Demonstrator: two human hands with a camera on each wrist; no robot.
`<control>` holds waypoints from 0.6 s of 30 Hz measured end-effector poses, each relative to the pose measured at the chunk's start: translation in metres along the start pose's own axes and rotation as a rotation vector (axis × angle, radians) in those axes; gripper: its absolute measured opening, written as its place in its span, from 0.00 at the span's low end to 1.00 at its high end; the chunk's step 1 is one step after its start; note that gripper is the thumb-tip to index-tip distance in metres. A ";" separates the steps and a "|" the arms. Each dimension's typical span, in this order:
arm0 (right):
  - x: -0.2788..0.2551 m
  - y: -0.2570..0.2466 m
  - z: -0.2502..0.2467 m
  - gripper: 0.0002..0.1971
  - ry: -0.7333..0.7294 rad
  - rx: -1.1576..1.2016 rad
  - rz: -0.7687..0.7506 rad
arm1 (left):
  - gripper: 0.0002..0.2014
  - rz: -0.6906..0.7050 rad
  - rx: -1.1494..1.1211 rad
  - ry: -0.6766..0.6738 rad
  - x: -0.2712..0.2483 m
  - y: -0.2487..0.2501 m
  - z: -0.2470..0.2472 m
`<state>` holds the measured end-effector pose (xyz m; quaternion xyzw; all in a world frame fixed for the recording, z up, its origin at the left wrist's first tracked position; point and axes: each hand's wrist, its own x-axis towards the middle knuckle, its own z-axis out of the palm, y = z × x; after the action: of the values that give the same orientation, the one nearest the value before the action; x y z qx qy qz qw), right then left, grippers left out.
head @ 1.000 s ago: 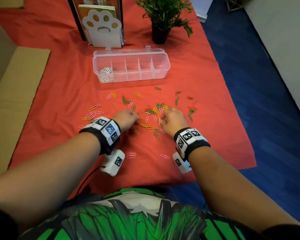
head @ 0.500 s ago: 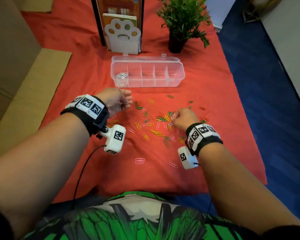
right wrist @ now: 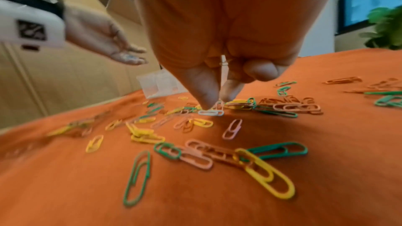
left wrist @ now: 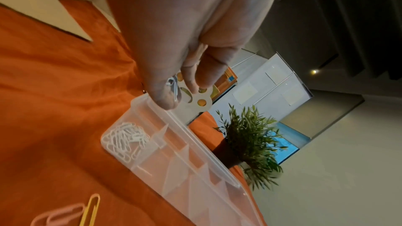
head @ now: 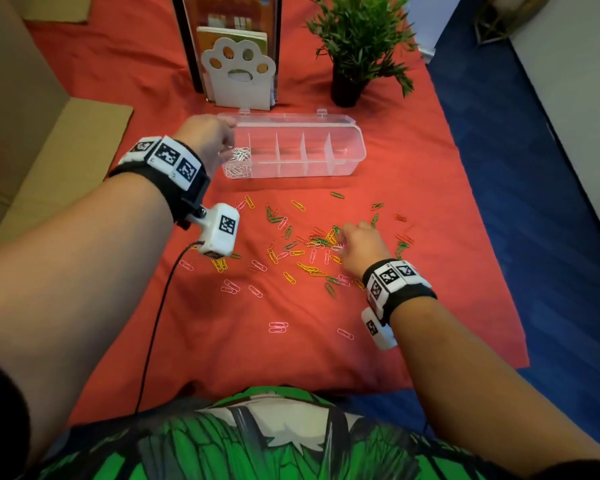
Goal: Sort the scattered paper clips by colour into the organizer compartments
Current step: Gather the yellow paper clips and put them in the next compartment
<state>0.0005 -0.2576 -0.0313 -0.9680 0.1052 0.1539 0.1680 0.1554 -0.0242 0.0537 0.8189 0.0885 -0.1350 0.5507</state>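
L hand (head: 207,140) grip pinches white clips (left wrist: 173,86) over organizer (head: 347,157), long axis left-right; R hand (head: 359,245) grip pinches white clip (right wrist: 223,68).

The person wears a green, white and black printed shirt (head: 257,441) and short dark sleeves (head: 0,410). Just behind each hand sits a black fabric wrist strap (head: 409,296) carrying white square blocks printed with black-and-white fiducial markers (head: 168,157). Beneath each strap hangs a white boxy camera module (head: 220,230) bearing its own marker; a thin black cable (head: 153,337) trails from the left module.
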 end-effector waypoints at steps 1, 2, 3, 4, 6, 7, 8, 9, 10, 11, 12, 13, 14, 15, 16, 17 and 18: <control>0.000 -0.001 0.002 0.13 -0.006 -0.027 -0.015 | 0.10 0.039 0.075 -0.004 0.005 0.003 -0.003; 0.000 -0.003 0.003 0.14 -0.016 -0.063 -0.020 | 0.13 0.047 0.130 -0.002 0.014 0.003 -0.005; 0.000 -0.005 0.004 0.15 -0.024 -0.105 -0.023 | 0.16 0.020 0.141 -0.018 0.017 0.003 -0.004; 0.001 -0.006 0.006 0.15 -0.027 -0.145 -0.026 | 0.17 0.032 0.204 -0.017 0.021 0.000 -0.004; 0.002 -0.007 0.008 0.15 -0.026 -0.183 -0.018 | 0.21 0.038 0.159 0.070 0.022 -0.005 -0.003; 0.004 -0.006 0.008 0.15 -0.027 -0.173 -0.007 | 0.21 0.020 0.128 0.127 0.020 -0.009 -0.002; 0.005 -0.006 0.007 0.14 -0.026 -0.153 0.006 | 0.21 0.055 0.199 0.192 0.022 -0.017 -0.003; 0.005 -0.006 0.005 0.13 -0.021 -0.115 0.022 | 0.19 0.103 0.324 0.239 0.020 -0.026 -0.002; 0.006 -0.006 0.003 0.13 -0.005 -0.047 0.045 | 0.18 0.127 0.414 0.225 0.018 -0.035 -0.002; 0.007 -0.008 -0.001 0.12 0.018 0.056 0.074 | 0.17 0.156 0.495 0.189 0.015 -0.043 -0.002; 0.009 -0.012 -0.006 0.11 0.027 0.177 0.104 | 0.15 0.193 0.563 0.145 0.013 -0.051 -0.001; 0.011 -0.018 -0.012 0.11 0.019 0.298 0.120 | 0.14 0.214 0.595 0.116 0.009 -0.057 0.000; 0.014 -0.024 -0.018 0.10 -0.006 0.409 0.124 | 0.13 0.225 0.600 0.101 0.009 -0.062 0.000; 0.018 -0.032 -0.025 0.10 -0.042 0.527 0.130 | 0.12 0.236 0.600 0.104 0.007 -0.065 -0.001; 0.022 -0.042 -0.031 0.12 -0.080 0.671 0.150 | 0.10 0.233 0.602 0.110 0.007 -0.067 -0.002; 0.025 -0.052 -0.037 0.13 -0.116 0.850 0.181 | 0.09 0.225 0.610 0.114 0.004 -0.066 -0.004; 0.028 -0.063 -0.043 0.14 -0.150 1.043 0.212 | 0.08 0.216 0.607 0.119 0.004 -0.067 -0.006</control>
<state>0.0536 -0.2194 0.0161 -0.7265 0.2527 0.1660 0.6171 0.1401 0.0068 -0.0041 0.9568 -0.0111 -0.0481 0.2866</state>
